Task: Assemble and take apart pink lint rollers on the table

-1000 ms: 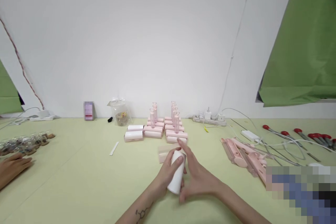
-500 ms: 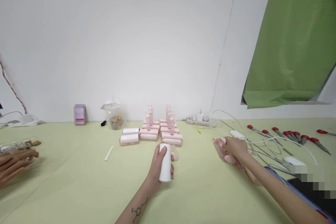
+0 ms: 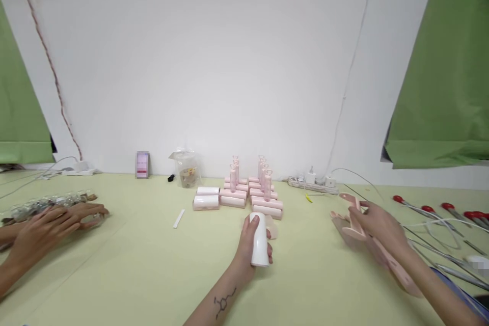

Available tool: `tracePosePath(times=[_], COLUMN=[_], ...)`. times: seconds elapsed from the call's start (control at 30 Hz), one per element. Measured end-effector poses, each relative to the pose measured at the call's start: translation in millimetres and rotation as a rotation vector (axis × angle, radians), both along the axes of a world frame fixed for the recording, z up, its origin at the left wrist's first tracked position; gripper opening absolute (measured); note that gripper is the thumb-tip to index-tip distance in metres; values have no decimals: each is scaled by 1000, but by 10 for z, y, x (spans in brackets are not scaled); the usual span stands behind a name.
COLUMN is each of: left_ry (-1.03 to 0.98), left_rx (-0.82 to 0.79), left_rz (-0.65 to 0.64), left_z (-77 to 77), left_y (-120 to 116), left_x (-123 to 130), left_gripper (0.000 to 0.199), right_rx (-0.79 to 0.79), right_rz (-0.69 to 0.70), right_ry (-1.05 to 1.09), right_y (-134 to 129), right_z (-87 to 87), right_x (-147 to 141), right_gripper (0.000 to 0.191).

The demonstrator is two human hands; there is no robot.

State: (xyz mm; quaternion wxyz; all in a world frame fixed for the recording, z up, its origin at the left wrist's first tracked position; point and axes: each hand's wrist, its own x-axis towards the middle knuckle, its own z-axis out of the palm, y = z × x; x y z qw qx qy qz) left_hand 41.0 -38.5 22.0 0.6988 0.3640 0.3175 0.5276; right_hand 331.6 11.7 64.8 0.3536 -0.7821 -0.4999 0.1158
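In the middle, my left hand (image 3: pixel 244 247) is closed around a white lint roller refill (image 3: pixel 260 239), held upright with a slight tilt. A pale, translucent pink piece (image 3: pixel 272 228) shows just behind it. Off to the right, my right hand (image 3: pixel 378 224) grips a pink plastic spool (image 3: pixel 354 221) with a round disc at each end. Below that hand, several flat pink pieces (image 3: pixel 395 267) lie on the table, partly covered by my forearm. Pink lint rollers (image 3: pixel 266 201) lie in rows near the wall, several with a handle standing upright.
White rolls (image 3: pixel 207 202) lie left of the rows, near a paper strip (image 3: pixel 179 218). Another person's hands (image 3: pixel 53 224) rest beside small glass items (image 3: pixel 57 202). Behind stand a bag-covered tub (image 3: pixel 188 170) and power strip (image 3: pixel 313 185). Red-ended tools (image 3: pixel 428 210) and cables lie right.
My right hand has lifted the pink spool off the pile of pink pieces. My left hand still holds the white refill. The whole view has swung left.
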Motion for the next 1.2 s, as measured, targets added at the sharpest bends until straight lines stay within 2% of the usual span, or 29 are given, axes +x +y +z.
tracePosePath(times=[0.1, 0.2, 0.27, 0.33, 0.43, 0.53, 0.67, 0.77, 0.83, 0.9, 1.0, 1.1, 1.2], left_ry=[-61, -86, -87, -77, -53, -49, -44, -56, -72, -81, -79, -90, -89], left_rx=[-48, -24, -6, -3, 9, 12, 11, 21, 17, 4, -34, -57, -59], left_rz=[46, 158, 222, 239, 240, 253, 242, 264, 285, 283, 235, 186, 146], left_z=[16, 7, -8, -19, -25, -36, -66, -68, -52, -37, -48, -102, -145], left_y=[18, 27, 25, 18, 8, 8, 25, 28, 10, -22, -75, -106, -124], left_x=[-8, -1, 11, 20, 28, 32, 32, 34, 44, 63, 106, 152, 189], left_gripper=[41, 42, 42, 42, 37, 33, 31, 32, 33, 34, 36, 36, 38], right_rx=[91, 118, 76, 9, 2, 33, -23, -89, -70, 24, 148, 126, 82], right_rz=[154, 373, 481, 534, 517, 491, 589, 686, 759, 782, 698, 626, 545], right_ry=[333, 684, 867, 989, 1126, 1210, 1193, 1128, 981, 780, 575, 518, 464], right_y=[-67, -145, -203, -252, -297, -336, -434, -548, -623, -673, -682, -644, -620], right_z=[13, -116, -228, -326, -413, -418, -341, -285, -277, -305, -393, -447, -415], right_x=[-351, -908, -1262, -1508, -1626, -1564, -1511, -1562, -1619, -1674, -1723, -1720, -1681], right_gripper=[24, 30, 29, 26, 21, 19, 20, 31, 38, 37, 33, 34, 33])
